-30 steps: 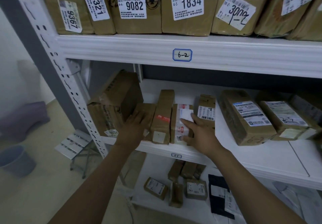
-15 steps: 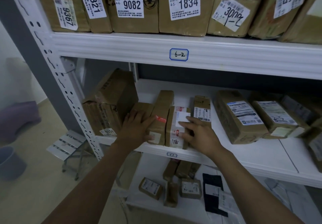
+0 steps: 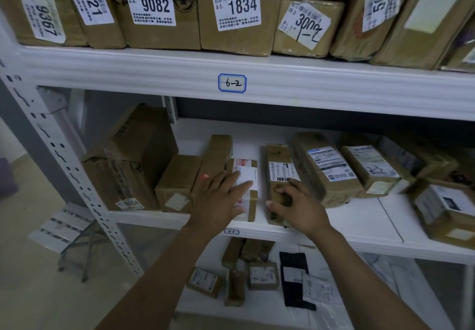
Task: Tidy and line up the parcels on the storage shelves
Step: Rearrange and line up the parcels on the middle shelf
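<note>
The left hand (image 3: pixel 221 201) lies flat, fingers straight, across the white-labelled parcel (image 3: pixel 248 175) at the front of the middle shelf (image 3: pixel 359 216). Just beside it, the right hand (image 3: pixel 300 207) curls its fingers over the near end of a narrow brown parcel (image 3: pixel 277 160); its thumb seems to press the end face, though the grip is partly hidden. Left of these stand a tall thin parcel (image 3: pixel 218 149), a small brown parcel (image 3: pixel 177 183) and a large carton (image 3: pixel 133 155). Above, past the "6-2" tag (image 3: pixel 232 83), parcels 9082 (image 3: pixel 154 8) and 1834 (image 3: pixel 236 8) stand side by side.
</note>
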The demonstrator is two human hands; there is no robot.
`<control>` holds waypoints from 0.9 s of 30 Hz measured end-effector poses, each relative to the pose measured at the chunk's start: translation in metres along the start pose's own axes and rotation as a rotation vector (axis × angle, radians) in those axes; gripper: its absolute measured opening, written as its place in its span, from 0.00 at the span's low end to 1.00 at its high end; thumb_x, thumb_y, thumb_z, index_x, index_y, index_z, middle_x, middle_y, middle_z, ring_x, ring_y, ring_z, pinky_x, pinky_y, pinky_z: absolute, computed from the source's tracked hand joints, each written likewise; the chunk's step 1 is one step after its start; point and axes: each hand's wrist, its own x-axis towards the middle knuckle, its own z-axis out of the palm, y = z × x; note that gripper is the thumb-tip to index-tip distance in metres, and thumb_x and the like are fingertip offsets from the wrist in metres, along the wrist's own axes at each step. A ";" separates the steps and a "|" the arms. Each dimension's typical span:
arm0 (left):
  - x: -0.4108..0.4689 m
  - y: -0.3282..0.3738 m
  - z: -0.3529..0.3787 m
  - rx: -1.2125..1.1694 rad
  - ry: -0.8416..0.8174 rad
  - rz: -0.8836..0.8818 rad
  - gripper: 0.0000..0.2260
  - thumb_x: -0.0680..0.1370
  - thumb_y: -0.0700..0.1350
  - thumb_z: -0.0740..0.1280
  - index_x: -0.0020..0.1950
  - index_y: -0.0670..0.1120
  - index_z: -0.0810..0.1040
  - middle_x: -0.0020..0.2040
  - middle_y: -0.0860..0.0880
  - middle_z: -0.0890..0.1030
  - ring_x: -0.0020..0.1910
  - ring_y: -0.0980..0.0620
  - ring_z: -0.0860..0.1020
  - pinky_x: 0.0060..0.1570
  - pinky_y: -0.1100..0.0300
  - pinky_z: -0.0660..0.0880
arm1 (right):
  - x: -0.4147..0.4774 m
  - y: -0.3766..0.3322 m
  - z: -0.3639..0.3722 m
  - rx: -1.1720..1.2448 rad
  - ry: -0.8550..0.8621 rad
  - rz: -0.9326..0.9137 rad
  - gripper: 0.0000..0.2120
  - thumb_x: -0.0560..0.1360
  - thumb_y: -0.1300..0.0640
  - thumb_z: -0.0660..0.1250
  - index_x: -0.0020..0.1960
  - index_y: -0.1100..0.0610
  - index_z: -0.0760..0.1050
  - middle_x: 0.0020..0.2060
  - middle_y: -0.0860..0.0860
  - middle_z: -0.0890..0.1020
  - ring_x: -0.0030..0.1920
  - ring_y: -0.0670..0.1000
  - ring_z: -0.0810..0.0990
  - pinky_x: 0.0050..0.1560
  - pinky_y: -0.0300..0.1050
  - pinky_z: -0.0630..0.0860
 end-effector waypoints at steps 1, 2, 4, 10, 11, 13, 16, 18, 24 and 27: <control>0.001 0.001 0.002 -0.004 0.019 -0.019 0.30 0.72 0.55 0.72 0.73 0.57 0.67 0.75 0.49 0.66 0.73 0.42 0.64 0.69 0.41 0.58 | 0.000 0.000 -0.001 -0.022 0.008 0.007 0.25 0.72 0.36 0.67 0.65 0.45 0.70 0.74 0.45 0.59 0.66 0.52 0.71 0.57 0.45 0.70; 0.001 0.002 0.003 -0.011 0.013 -0.037 0.29 0.75 0.55 0.68 0.75 0.58 0.63 0.77 0.50 0.61 0.75 0.44 0.59 0.72 0.43 0.52 | 0.000 0.000 -0.001 -0.041 0.008 0.009 0.26 0.71 0.37 0.68 0.65 0.46 0.70 0.73 0.45 0.61 0.64 0.53 0.73 0.56 0.46 0.72; 0.003 0.004 0.004 -0.034 -0.004 -0.057 0.29 0.78 0.56 0.64 0.76 0.59 0.58 0.79 0.52 0.54 0.77 0.47 0.51 0.73 0.47 0.45 | 0.001 0.000 -0.001 -0.007 0.012 0.034 0.24 0.70 0.42 0.71 0.63 0.47 0.69 0.70 0.46 0.64 0.60 0.53 0.74 0.53 0.47 0.74; 0.005 0.015 -0.001 -0.152 0.051 0.010 0.31 0.76 0.57 0.67 0.76 0.52 0.63 0.78 0.48 0.58 0.78 0.48 0.52 0.73 0.50 0.43 | -0.008 0.009 -0.018 0.824 0.122 0.278 0.20 0.72 0.51 0.73 0.61 0.52 0.74 0.58 0.50 0.79 0.55 0.50 0.79 0.55 0.47 0.78; 0.006 0.017 -0.001 -0.190 0.085 0.050 0.30 0.75 0.56 0.69 0.75 0.50 0.65 0.76 0.47 0.62 0.77 0.46 0.55 0.74 0.49 0.47 | -0.013 0.009 -0.022 0.918 0.118 0.310 0.21 0.73 0.49 0.72 0.63 0.51 0.74 0.57 0.49 0.80 0.56 0.50 0.80 0.56 0.49 0.78; 0.009 0.027 -0.001 -0.300 0.117 0.141 0.29 0.74 0.53 0.71 0.73 0.47 0.69 0.74 0.45 0.67 0.75 0.45 0.60 0.73 0.47 0.57 | -0.022 0.007 -0.030 1.057 0.112 0.352 0.17 0.75 0.47 0.69 0.61 0.49 0.75 0.55 0.50 0.82 0.55 0.52 0.81 0.56 0.54 0.79; 0.011 0.051 -0.011 -0.474 0.064 0.165 0.30 0.75 0.54 0.68 0.75 0.46 0.65 0.75 0.48 0.65 0.75 0.51 0.60 0.73 0.55 0.59 | -0.031 0.005 -0.039 1.239 0.098 0.347 0.15 0.78 0.46 0.64 0.59 0.54 0.78 0.53 0.55 0.84 0.55 0.56 0.82 0.56 0.60 0.78; 0.012 0.063 -0.017 -0.594 0.043 0.088 0.30 0.76 0.55 0.67 0.75 0.48 0.64 0.74 0.50 0.65 0.73 0.54 0.62 0.70 0.64 0.57 | -0.037 0.006 -0.042 1.361 0.091 0.336 0.16 0.79 0.47 0.62 0.61 0.56 0.77 0.53 0.56 0.84 0.56 0.57 0.82 0.55 0.59 0.79; 0.017 0.099 -0.031 -1.077 -0.158 -0.235 0.32 0.76 0.60 0.61 0.78 0.52 0.57 0.71 0.54 0.68 0.68 0.59 0.66 0.65 0.62 0.64 | -0.054 0.030 -0.040 1.692 -0.004 0.363 0.22 0.77 0.53 0.62 0.66 0.64 0.73 0.59 0.62 0.80 0.60 0.62 0.79 0.54 0.59 0.79; 0.023 0.117 -0.028 -1.313 -0.206 -0.399 0.45 0.65 0.74 0.65 0.77 0.59 0.55 0.72 0.58 0.65 0.70 0.55 0.66 0.69 0.50 0.65 | -0.065 0.051 -0.040 1.688 -0.068 0.372 0.23 0.75 0.55 0.61 0.68 0.62 0.72 0.61 0.61 0.79 0.62 0.63 0.77 0.60 0.64 0.74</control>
